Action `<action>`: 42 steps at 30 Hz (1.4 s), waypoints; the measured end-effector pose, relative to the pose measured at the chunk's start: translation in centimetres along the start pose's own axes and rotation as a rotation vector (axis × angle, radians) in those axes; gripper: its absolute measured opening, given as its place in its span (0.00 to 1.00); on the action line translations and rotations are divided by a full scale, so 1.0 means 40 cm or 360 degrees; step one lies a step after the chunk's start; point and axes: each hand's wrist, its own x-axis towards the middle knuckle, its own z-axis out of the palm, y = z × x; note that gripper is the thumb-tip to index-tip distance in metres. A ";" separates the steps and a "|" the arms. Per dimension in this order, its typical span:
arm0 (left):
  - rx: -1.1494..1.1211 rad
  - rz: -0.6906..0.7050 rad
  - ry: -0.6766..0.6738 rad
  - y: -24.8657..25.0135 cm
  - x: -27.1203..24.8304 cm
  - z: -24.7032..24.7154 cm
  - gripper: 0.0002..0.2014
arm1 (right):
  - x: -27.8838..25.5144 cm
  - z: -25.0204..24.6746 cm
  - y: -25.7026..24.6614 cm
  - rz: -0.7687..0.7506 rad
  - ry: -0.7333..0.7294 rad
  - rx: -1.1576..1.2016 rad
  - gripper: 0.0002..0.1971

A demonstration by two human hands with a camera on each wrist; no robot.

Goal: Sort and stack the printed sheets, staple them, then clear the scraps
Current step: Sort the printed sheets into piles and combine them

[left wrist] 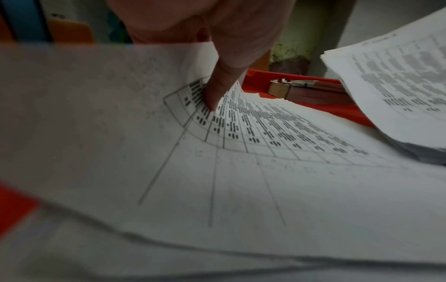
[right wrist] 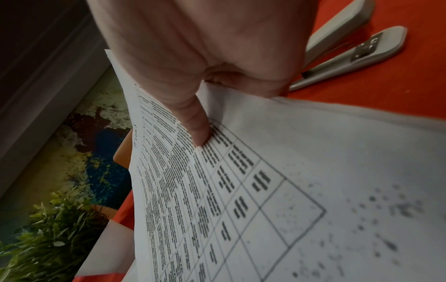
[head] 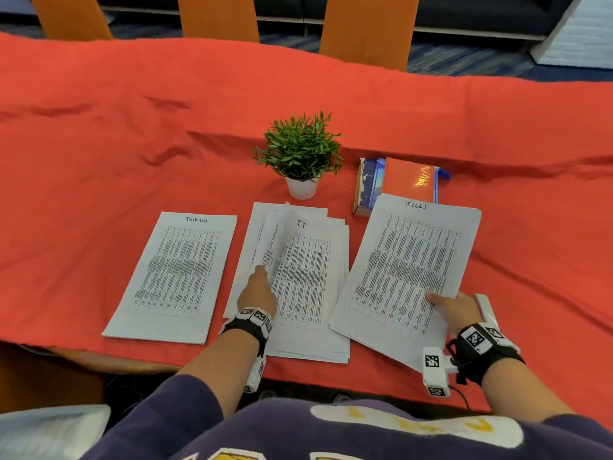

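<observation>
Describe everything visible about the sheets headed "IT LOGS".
The IT LOGS sheets are white paper printed with a dense black table, the title handwritten on top. They lie rightmost of three piles, angled, their far edge on an orange book. The right hand grips the right edge, thumb on top.

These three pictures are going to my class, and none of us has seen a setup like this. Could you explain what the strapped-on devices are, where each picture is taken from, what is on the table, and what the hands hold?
No machine works here: a person wears cameras, one on the head and one on each wrist. The wide picture is the head view; the two close ones look along each hand.

On the red tablecloth lie three paper piles: the Task List pile, the middle pile and the IT LOGS pile. Behind them stand a potted plant and some books. A stapler lies beside the right hand.

The left hand lifts a sheet of the middle pile; the right hand grips the edge of the IT LOGS pile.
</observation>
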 end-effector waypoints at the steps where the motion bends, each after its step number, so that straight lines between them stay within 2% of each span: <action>1: 0.0051 0.0054 0.0018 0.007 -0.010 -0.007 0.21 | 0.001 -0.001 0.003 0.0013 0.0010 0.0002 0.13; 5: 0.0181 0.0206 0.0056 0.024 -0.035 -0.029 0.20 | -0.006 0.010 0.002 0.0043 -0.0004 0.0045 0.14; 10: 0.0276 0.0231 0.0050 0.023 -0.030 -0.054 0.30 | -0.022 0.031 -0.010 0.0050 -0.0026 0.0089 0.16; 18: 0.0343 0.0303 0.0132 0.032 -0.023 -0.096 0.16 | -0.036 0.040 -0.029 0.0083 -0.0018 0.0095 0.16; 21: 0.0196 0.0300 0.0170 0.049 -0.027 -0.127 0.10 | -0.036 0.030 -0.029 0.0058 -0.0006 0.0066 0.16; 24: -0.0261 0.0326 0.0250 0.063 -0.031 -0.181 0.06 | -0.025 0.016 -0.023 0.0041 0.0032 0.0022 0.16; 28: -0.0869 0.0383 0.0163 0.082 -0.044 -0.263 0.11 | -0.014 0.009 -0.029 0.0048 0.0048 0.0024 0.17; 30: -0.1008 0.0395 0.0133 0.087 -0.046 -0.284 0.13 | -0.008 0.017 -0.032 0.0049 0.0014 0.0028 0.17; 33: -0.1116 0.0302 0.0019 0.095 -0.050 -0.264 0.12 | -0.015 0.042 -0.042 0.0043 -0.0076 -0.0028 0.15; 37: -0.1134 0.0180 -0.0247 0.108 -0.068 -0.178 0.11 | -0.079 0.101 -0.080 0.0012 -0.0294 0.0002 0.18; 40: -0.0996 0.0144 -0.0292 0.109 -0.076 -0.121 0.09 | -0.126 0.137 -0.101 -0.0077 -0.0375 -0.0037 0.13; 41: -0.0963 0.0133 -0.0294 0.109 -0.074 -0.105 0.08 | -0.141 0.143 -0.108 -0.0189 -0.0418 -0.0194 0.13; 42: -0.0934 0.0124 -0.0305 0.108 -0.071 -0.092 0.08 | -0.150 0.149 -0.107 -0.0188 -0.0435 -0.0204 0.15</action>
